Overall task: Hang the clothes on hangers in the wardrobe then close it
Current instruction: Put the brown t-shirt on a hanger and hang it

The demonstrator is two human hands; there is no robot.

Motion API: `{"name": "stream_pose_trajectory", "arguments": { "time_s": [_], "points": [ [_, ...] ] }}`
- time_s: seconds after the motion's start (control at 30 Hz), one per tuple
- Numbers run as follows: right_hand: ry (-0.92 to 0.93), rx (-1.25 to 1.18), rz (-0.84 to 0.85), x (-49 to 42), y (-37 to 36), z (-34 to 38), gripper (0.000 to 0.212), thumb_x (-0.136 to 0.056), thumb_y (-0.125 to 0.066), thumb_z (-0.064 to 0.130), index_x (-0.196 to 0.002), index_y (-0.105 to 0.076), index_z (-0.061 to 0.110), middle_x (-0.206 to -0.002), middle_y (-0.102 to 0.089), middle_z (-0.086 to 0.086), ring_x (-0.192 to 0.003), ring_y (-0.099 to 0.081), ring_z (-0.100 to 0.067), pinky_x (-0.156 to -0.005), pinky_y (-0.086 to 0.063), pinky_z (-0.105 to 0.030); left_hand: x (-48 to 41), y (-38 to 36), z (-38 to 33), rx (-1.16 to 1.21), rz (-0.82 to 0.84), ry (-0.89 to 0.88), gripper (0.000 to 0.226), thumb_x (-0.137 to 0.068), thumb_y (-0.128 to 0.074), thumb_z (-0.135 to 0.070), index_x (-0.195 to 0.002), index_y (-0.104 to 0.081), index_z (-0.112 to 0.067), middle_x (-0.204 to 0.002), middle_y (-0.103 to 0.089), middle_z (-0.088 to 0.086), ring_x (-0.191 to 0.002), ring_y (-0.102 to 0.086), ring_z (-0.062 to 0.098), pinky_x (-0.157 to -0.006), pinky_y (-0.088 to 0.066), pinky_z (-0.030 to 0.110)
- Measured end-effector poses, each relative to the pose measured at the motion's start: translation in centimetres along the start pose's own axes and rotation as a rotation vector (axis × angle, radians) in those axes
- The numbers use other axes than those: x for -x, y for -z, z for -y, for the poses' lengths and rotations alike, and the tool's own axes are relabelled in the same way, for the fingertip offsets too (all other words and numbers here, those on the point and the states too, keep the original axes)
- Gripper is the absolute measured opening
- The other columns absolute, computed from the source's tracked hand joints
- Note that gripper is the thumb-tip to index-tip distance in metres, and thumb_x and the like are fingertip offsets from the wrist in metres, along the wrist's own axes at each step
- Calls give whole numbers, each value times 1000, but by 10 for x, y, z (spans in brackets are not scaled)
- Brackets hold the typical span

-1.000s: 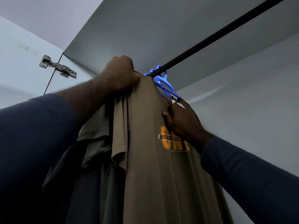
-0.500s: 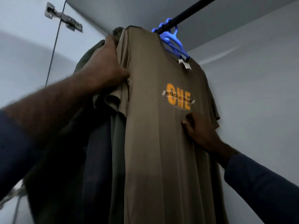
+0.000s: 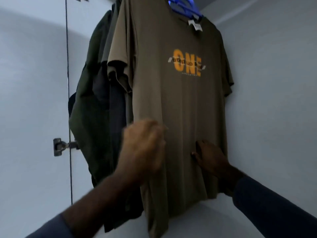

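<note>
An olive-brown T-shirt (image 3: 180, 103) with an orange "ONE" print hangs on a blue hanger (image 3: 185, 6) at the top of the wardrobe. My right hand (image 3: 211, 158) lies flat against the shirt's lower front, fingers straight. My left hand (image 3: 142, 146) is blurred and sits over the shirt's left side edge at about the same height. Its fingers look curled, but I cannot tell whether they hold the cloth. The rail is out of view above.
Several darker garments (image 3: 96, 100) hang close behind the T-shirt on its left. The open wardrobe door (image 3: 30, 100) stands at the left with a metal hinge (image 3: 60, 146). A pale inner wall (image 3: 274, 83) is on the right.
Both hands have slid down the shirt, the left from the shoulder near the rail, the right from the print to the lower front. My view has dropped with them.
</note>
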State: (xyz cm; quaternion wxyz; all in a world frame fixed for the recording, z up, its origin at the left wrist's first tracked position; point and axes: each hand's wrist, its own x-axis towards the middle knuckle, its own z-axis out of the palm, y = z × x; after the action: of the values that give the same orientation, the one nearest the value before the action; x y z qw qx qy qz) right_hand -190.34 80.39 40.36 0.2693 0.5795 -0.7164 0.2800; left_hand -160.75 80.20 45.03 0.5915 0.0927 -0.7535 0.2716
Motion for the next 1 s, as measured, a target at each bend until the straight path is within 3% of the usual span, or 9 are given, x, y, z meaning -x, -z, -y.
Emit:
{"name": "stream_pose_trajectory", "arguments": {
  "time_s": [0.07,0.2,0.33,0.47,0.53,0.6,0.67,0.77,1.0],
  "points": [
    [-45,-9,70,15,-8,-1,34,-99,-51,41,-120,-55,15,-116,-60,-6,-103,-59,-25,-88,-50,-37,28,-24,-25,-87,329,-286,38,-80,-73,-36,-113,-64,-19,-126,-59,12,-124,-51,29,-103,-36,69],
    [-206,-209,40,43,-24,-20,28,-101,-48,41,-106,-62,17,-102,-64,-3,-91,-63,-23,-83,-55,-43,53,-47,-33,-329,858,-540,65,-59,-80,-58,-114,-69,-25,-137,-56,13,-136,-43,36,-105,-21,70],
    [-506,-400,-240,66,-34,-51,35,-103,-45,37,-86,-61,11,-89,-64,-11,-84,-64,-30,-74,-51,-39,74,-46,-13,-421,1043,-675,82,-75,-76,-42,-146,-41,-22,-160,-18,18,-148,-3,43,-105,9,72],
    [-718,-483,-166,80,-45,-75,46,-98,-59,36,-132,-50,7,-128,-55,-17,-114,-57,-34,-93,-47,-40,82,-48,-8,-466,1197,-741,55,-85,-69,-22,-137,-51,-22,-156,-29,10,-150,-2,37,-106,17,70],
    [-800,-553,-22,78,-56,-86,54,-92,-65,42,-134,-50,11,-128,-59,-16,-114,-60,-34,-97,-51,-46,85,-50,-7,-460,1265,-707,38,-92,-59,-20,-130,-57,-21,-147,-44,6,-148,-17,32,-111,18,65],
    [-801,-595,28,74,-62,-91,31,-89,-69,37,-105,-64,11,-105,-70,-14,-97,-68,-34,-85,-58,-49,93,-50,-3,-441,1268,-661,35,-95,-53,-19,-129,-58,-20,-136,-55,4,-138,-37,29,-118,11,57],
    [-768,-521,32,73,-65,-92,21,-90,-67,24,-83,-65,5,-85,-69,-13,-83,-69,-34,-73,-59,-43,103,-49,5,-394,1306,-589,36,-93,-54,-19,-129,-56,-19,-126,-62,3,-121,-54,24,-121,-16,47],
    [-856,-370,44,82,-67,-100,13,-90,-62,16,-87,-62,3,-91,-65,-14,-82,-61,-32,-69,-47,-34,115,-43,19,-319,1381,-434,29,-95,-53,-23,-123,-61,-20,-114,-68,-1,-104,-64,19,-101,-43,30],
    [-945,-336,84,91,-74,-108,29,-82,-69,13,-107,-59,0,-110,-64,-21,-97,-63,-39,-83,-55,-43,109,-29,16,-41,1363,-175,27,-100,-46,-30,-119,-62,-17,-107,-68,-1,-97,-65,15,-88,-50,23]
  ]
}}
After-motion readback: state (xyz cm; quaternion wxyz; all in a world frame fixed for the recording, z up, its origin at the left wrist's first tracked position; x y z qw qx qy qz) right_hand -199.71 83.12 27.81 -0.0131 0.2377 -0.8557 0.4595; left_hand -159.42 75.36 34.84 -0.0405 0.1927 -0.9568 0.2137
